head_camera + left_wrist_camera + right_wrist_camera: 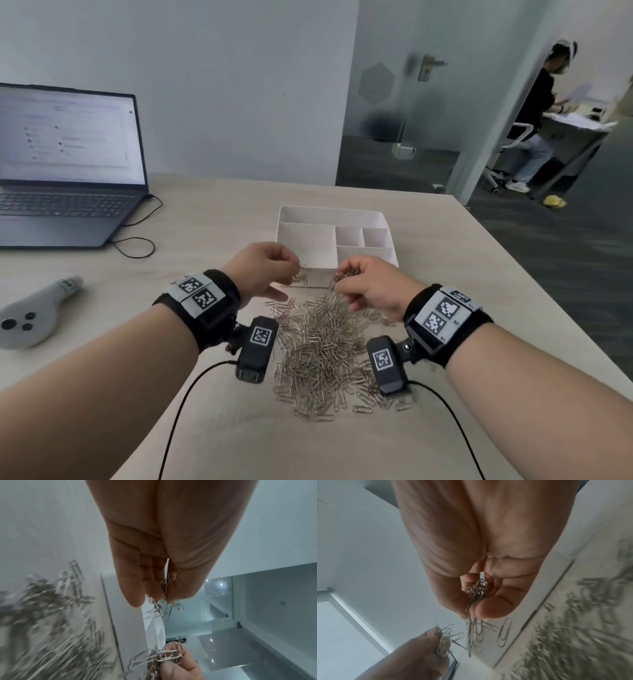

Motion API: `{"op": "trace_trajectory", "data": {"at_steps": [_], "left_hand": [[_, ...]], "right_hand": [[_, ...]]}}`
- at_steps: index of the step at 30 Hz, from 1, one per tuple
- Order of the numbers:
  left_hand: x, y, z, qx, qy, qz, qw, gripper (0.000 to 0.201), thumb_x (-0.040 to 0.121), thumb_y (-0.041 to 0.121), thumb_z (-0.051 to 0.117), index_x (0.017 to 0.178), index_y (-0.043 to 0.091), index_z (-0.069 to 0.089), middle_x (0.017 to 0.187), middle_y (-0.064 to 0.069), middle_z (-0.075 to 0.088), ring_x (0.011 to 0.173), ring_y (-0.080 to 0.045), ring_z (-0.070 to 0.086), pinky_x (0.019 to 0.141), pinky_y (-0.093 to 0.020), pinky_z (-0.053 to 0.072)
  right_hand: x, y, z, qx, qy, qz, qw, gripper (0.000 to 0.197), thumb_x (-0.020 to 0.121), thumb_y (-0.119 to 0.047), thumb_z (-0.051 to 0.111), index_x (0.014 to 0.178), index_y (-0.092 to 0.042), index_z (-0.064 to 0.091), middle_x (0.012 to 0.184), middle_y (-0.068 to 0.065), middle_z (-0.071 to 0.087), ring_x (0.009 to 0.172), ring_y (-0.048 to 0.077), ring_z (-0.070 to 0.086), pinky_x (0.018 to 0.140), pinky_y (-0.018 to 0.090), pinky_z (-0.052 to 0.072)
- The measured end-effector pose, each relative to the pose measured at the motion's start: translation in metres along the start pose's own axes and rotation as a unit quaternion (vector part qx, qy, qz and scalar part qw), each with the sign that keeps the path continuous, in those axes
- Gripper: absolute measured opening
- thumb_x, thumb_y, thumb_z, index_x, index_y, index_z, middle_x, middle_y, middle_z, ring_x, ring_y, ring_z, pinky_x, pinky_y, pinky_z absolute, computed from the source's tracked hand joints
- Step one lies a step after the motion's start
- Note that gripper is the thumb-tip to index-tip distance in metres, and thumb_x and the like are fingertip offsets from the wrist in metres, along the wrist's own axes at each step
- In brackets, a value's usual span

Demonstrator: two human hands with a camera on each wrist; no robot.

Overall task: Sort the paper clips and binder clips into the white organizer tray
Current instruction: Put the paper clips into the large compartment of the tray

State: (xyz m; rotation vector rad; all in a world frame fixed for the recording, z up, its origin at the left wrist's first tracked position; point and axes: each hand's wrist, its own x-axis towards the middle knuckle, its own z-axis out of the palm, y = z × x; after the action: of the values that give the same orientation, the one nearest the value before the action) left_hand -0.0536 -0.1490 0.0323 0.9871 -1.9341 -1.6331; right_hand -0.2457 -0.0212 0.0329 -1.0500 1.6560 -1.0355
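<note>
A big heap of silver paper clips [322, 353] lies on the table in front of the white organizer tray [329, 214]. My left hand [270, 265] pinches a small bunch of paper clips [163, 601] just above the tray's near wall. My right hand [363, 284] grips a larger bunch of paper clips [476, 589], with a string of clips hanging down toward the heap. Both hands hover at the tray's near edge. The tray's compartments look empty in the head view. No binder clips show.
An open laptop [68, 164] with a black cable stands at the back left. A grey handheld device [37, 311] lies at the left. The table's right edge [534, 284] runs close to the tray. A person sits at a desk beyond the doorway.
</note>
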Motion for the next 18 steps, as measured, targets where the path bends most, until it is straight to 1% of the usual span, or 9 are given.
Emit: {"op": "trace_trajectory", "data": {"at_steps": [3, 6, 8, 12, 14, 16, 18], "left_hand": [[0.019, 0.01, -0.004, -0.015, 0.054, 0.013, 0.998, 0.007, 0.087, 0.003, 0.067, 0.086, 0.01, 0.067, 0.075, -0.003, 0.064, 0.065, -0.011, 0.062, 0.055, -0.032, 0.06], [0.038, 0.016, -0.004, 0.036, 0.097, 0.02, 0.994, 0.004, 0.087, 0.005, 0.068, 0.09, 0.008, 0.068, 0.08, -0.004, 0.066, 0.072, -0.013, 0.064, 0.062, -0.038, 0.063], [0.049, 0.019, -0.003, 0.085, 0.116, 0.017, 0.989, 0.006, 0.088, 0.007, 0.067, 0.093, 0.008, 0.069, 0.083, -0.005, 0.067, 0.074, -0.015, 0.065, 0.061, -0.039, 0.064], [0.064, 0.017, 0.0, 0.171, 0.121, 0.011, 0.978, 0.004, 0.086, 0.011, 0.068, 0.087, 0.014, 0.07, 0.083, -0.007, 0.072, 0.078, -0.023, 0.071, 0.057, -0.035, 0.063], [0.065, 0.015, 0.001, 0.197, 0.118, 0.015, 0.973, 0.005, 0.086, 0.015, 0.07, 0.09, 0.017, 0.072, 0.082, -0.004, 0.072, 0.078, -0.024, 0.073, 0.058, -0.036, 0.063], [0.065, 0.012, 0.002, 0.217, 0.115, 0.022, 0.969, 0.009, 0.086, 0.019, 0.071, 0.095, 0.02, 0.073, 0.081, 0.004, 0.07, 0.074, -0.022, 0.072, 0.061, -0.036, 0.063], [0.062, 0.011, 0.003, 0.243, 0.114, 0.038, 0.962, 0.012, 0.088, 0.024, 0.071, 0.1, 0.024, 0.073, 0.086, 0.011, 0.069, 0.064, -0.013, 0.065, 0.062, -0.031, 0.058]], "right_hand": [[0.021, -0.017, -0.003, 0.018, 0.034, -0.013, 0.999, 0.02, 0.086, 0.005, 0.067, 0.099, -0.008, 0.062, 0.074, 0.007, 0.062, 0.058, 0.015, 0.057, 0.052, 0.026, 0.052], [0.043, -0.03, 0.001, 0.005, 0.079, -0.033, 0.996, 0.017, 0.085, 0.005, 0.064, 0.093, -0.009, 0.061, 0.073, 0.007, 0.059, 0.058, 0.014, 0.055, 0.052, 0.026, 0.052], [0.058, -0.034, 0.006, -0.025, 0.103, -0.041, 0.994, 0.015, 0.084, 0.003, 0.064, 0.091, -0.01, 0.06, 0.073, 0.007, 0.058, 0.059, 0.015, 0.055, 0.052, 0.027, 0.052], [0.078, -0.037, 0.015, -0.113, 0.123, -0.027, 0.986, 0.012, 0.084, -0.002, 0.066, 0.094, -0.008, 0.063, 0.077, 0.007, 0.063, 0.064, 0.019, 0.06, 0.06, 0.032, 0.056], [0.083, -0.037, 0.018, -0.147, 0.119, -0.019, 0.982, 0.016, 0.084, -0.003, 0.067, 0.099, -0.006, 0.065, 0.08, 0.007, 0.065, 0.066, 0.019, 0.061, 0.064, 0.033, 0.058], [0.084, -0.037, 0.02, -0.157, 0.111, -0.014, 0.981, 0.021, 0.084, -0.005, 0.069, 0.104, -0.008, 0.066, 0.081, 0.007, 0.066, 0.067, 0.019, 0.061, 0.067, 0.034, 0.059], [0.083, -0.037, 0.02, -0.161, 0.103, -0.014, 0.981, 0.027, 0.084, -0.007, 0.071, 0.111, -0.01, 0.065, 0.085, 0.009, 0.067, 0.069, 0.019, 0.063, 0.071, 0.036, 0.06]]}}
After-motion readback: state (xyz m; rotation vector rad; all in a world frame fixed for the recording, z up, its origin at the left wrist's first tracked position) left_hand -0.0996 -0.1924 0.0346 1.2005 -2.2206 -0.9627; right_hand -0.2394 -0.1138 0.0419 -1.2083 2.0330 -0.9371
